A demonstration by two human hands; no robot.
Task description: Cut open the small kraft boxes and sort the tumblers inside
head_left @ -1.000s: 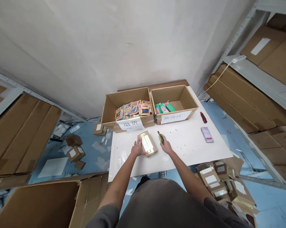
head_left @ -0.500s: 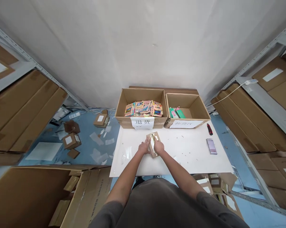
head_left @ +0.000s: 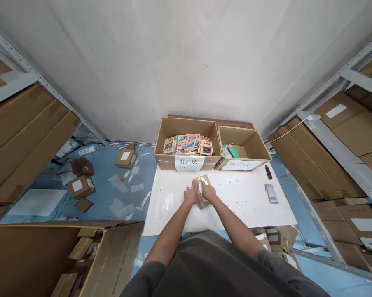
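A small flat cardboard box [head_left: 204, 203] with shiny tape along its top lies on the white table, slightly turned. My left hand [head_left: 190, 193] presses on its left side, fingers stretched out and apart. On the taped top, my right hand [head_left: 208, 192] is closed, its fingers curled down. What those fingers pinch, if anything, is hidden. Behind the hands stands a large open carton [head_left: 164, 163] filled with colourful card-like packs [head_left: 190, 142]. To its right is another open carton [head_left: 250, 159] with a few green and pink items [head_left: 233, 151].
A red and black cutter [head_left: 268, 172] and a blurred purple item [head_left: 271, 194] lie at the table's right. Clear plastic scraps [head_left: 166, 203] lie on the left. Small boxes [head_left: 81, 186] and litter cover the blue floor. Loaded shelves flank both sides; a big open carton [head_left: 120, 247] stands front left.
The view has shifted a little. Both hands stay on the small box, with my right hand slightly lower along its taped top.
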